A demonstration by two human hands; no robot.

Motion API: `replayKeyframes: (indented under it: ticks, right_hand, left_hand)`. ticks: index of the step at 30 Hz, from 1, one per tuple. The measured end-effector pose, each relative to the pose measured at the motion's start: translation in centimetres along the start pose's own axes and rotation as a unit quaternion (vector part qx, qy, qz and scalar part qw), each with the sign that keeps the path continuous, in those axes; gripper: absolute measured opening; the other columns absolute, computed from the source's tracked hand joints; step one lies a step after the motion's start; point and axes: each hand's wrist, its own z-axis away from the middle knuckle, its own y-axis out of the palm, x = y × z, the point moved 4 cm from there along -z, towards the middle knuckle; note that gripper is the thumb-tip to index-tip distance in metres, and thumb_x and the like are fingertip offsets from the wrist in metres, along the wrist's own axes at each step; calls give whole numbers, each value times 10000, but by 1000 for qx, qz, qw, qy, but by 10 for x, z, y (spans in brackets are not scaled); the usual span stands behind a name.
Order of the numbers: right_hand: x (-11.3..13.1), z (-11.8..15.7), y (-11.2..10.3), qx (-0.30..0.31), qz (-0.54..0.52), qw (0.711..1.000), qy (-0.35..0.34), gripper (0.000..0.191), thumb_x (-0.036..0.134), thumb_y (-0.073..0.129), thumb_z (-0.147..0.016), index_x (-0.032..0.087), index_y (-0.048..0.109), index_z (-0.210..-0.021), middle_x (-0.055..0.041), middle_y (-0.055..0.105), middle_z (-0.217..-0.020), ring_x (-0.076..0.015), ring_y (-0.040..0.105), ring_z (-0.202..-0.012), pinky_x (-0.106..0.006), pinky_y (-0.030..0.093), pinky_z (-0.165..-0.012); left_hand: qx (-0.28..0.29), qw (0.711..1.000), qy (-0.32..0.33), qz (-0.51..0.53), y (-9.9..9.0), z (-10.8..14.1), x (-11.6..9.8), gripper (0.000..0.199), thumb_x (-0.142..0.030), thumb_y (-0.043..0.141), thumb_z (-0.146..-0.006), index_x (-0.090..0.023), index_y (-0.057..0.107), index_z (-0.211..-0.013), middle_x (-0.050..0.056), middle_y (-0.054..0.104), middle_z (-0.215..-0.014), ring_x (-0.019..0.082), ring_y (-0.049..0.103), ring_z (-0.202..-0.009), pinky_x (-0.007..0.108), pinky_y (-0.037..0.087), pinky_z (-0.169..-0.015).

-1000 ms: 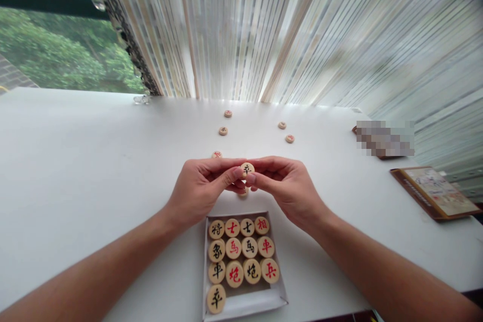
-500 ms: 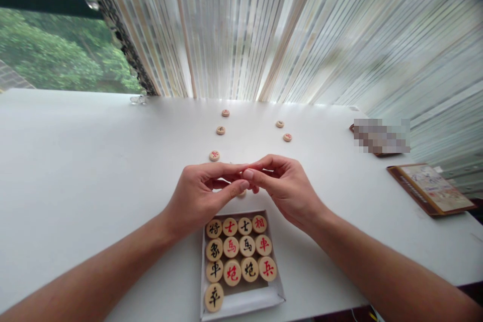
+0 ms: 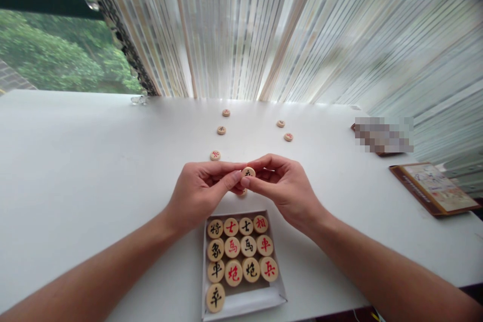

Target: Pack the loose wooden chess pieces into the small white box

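Between the fingertips of my left hand (image 3: 204, 186) and my right hand (image 3: 285, 181) is a round wooden Chinese chess piece (image 3: 249, 173) with a black character, its face tilted toward me. Both hands pinch it above the table. Another piece (image 3: 243, 192) shows partly below my fingers, mostly hidden. Just in front of me lies an open white box (image 3: 251, 302). Rows of Chinese chess pieces with red and black characters stand in it face up, and a black-lettered piece (image 3: 215, 298) sits alone in the nearest row at the left.
Several loose pieces lie farther back on the white table (image 3: 94, 171), among them a red-lettered piece (image 3: 215, 155) just beyond my left hand. At the right are a brown-edged booklet (image 3: 433, 188) and a blurred-out flat item (image 3: 385, 136). A striped curtain (image 3: 241, 30) hangs behind.
The held piece has turned up so that its black-lettered face shows between my fingertips; before, it was hidden. My hands stay in nearly the same place.
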Motion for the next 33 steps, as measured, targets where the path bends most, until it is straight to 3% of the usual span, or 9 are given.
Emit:
replayKeyframes:
  ticks: [7,12,17,21,27,33]
  right_hand:
    - [1,-1,-3,-6,12,1000,-21,288,296,1005,-634,169,819,-813,-49,782,-768,-133,722,-658,-245,617,-634]
    - [2,-1,-3,9,29,999,-43,218,292,954,-735,188,863,-903,-55,783,-784,-121,705,-680,-232,601,-658]
    - [2,-1,-4,12,42,998,-53,231,297,927,-775,207,868,-980,-64,806,-871,-128,720,-721,-248,624,-691]
    - [1,0,-5,1,44,998,-52,285,282,955,-729,216,859,-989,-67,822,-958,-156,769,-813,-289,669,-784]
    - [-2,1,-5,-10,41,998,-56,435,301,1017,-600,221,843,-991,-46,821,-919,-192,791,-822,-358,700,-819]
    - [3,1,-4,-2,95,992,-88,430,343,1000,-640,204,842,-1015,-54,821,-981,-213,796,-881,-407,699,-890]
  left_hand:
    - [21,1000,17,4,2,3,3,255,-150,819,-884,-122,831,-1137,119,825,-1008,200,810,-839,270,687,-806]
    - [10,999,-4,46,1,1,3,212,-143,858,-851,-150,848,-1063,71,825,-895,157,799,-779,196,669,-740]
    - [-3,997,-36,68,-1,-2,3,180,-180,873,-844,-135,854,-1017,76,812,-820,164,785,-708,215,671,-686]
    - [-20,996,-36,73,-4,-3,5,163,-219,885,-835,-141,855,-975,65,812,-833,161,775,-688,237,675,-683]
    - [-37,997,-37,52,-4,-3,8,242,-296,912,-802,-113,828,-936,72,804,-830,181,770,-678,287,683,-685]
    - [-40,998,-32,46,-3,-2,8,288,-292,938,-763,-95,809,-928,85,804,-853,199,780,-710,311,689,-715]
